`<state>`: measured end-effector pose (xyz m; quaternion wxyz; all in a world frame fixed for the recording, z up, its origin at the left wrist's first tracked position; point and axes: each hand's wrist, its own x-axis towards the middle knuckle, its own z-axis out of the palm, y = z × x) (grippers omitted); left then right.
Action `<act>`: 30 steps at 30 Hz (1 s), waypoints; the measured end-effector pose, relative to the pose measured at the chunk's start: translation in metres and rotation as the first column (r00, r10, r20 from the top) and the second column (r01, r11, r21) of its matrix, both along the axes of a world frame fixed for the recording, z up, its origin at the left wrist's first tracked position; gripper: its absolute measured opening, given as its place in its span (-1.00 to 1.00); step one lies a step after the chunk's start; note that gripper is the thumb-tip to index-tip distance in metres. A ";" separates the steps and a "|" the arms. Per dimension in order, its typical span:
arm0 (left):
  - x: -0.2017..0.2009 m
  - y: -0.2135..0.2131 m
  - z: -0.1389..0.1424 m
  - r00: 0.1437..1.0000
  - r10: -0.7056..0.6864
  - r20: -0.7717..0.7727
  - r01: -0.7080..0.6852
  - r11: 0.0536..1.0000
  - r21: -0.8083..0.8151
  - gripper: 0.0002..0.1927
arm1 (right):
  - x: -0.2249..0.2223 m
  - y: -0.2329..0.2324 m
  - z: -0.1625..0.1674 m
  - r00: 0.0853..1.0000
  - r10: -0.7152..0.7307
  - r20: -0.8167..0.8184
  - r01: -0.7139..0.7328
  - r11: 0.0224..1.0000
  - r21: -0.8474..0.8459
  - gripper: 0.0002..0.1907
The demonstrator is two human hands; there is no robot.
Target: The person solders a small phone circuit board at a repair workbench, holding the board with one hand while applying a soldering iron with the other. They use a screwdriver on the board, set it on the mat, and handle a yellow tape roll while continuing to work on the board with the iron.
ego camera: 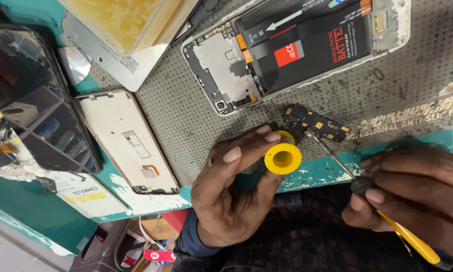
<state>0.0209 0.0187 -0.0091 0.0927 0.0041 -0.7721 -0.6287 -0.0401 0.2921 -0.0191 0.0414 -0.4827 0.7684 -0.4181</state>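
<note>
Left hand [231,196] has its fingers pinched shut around a yellow solder spool [283,158], thumb on one side and fingertips on the rim, holding it up just off the bench edge. Right hand [413,194] is closed around a soldering iron [347,168] with a yellow handle, pen-style, the thin tip angled up and to the left of that grip. The tip lands on a small black circuit board [314,126] with gold pads, which sits on the grey perforated mat [186,116] just beyond the spool.

What I'd worry about: that little board isn't clamped by anything I can see, so a nudge from the tip could skate it across the mat. The spool-side fingertips are also really close to the hot end, so a slip probably means a burn.

Room-wise, it's tight. Straight past the board lies an opened phone [297,50] with its battery exposed, not something to poke with heat. Further off to the spool hand's side there's a pale back cover [128,141] and a dark screen panel [35,100]. The bench edge runs right under both hands, so a sliding part could drop into the lap.
</note>
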 end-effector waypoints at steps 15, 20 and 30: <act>0.002 0.001 -0.001 1.000 0.014 0.003 -0.013 1.000 -0.026 -0.24 | -0.003 -0.005 0.001 1.000 -0.007 0.002 0.007 1.000 -0.008 -0.72; 0.003 0.001 0.000 1.000 0.014 0.017 -0.014 1.000 -0.019 -0.24 | 0.001 -0.001 0.000 1.000 0.002 -0.017 -0.002 1.000 0.015 -0.72; 0.004 0.001 0.000 1.000 0.012 0.023 -0.012 1.000 0.005 -0.25 | -0.001 -0.003 0.001 1.000 0.022 0.006 -0.022 1.000 0.001 -0.70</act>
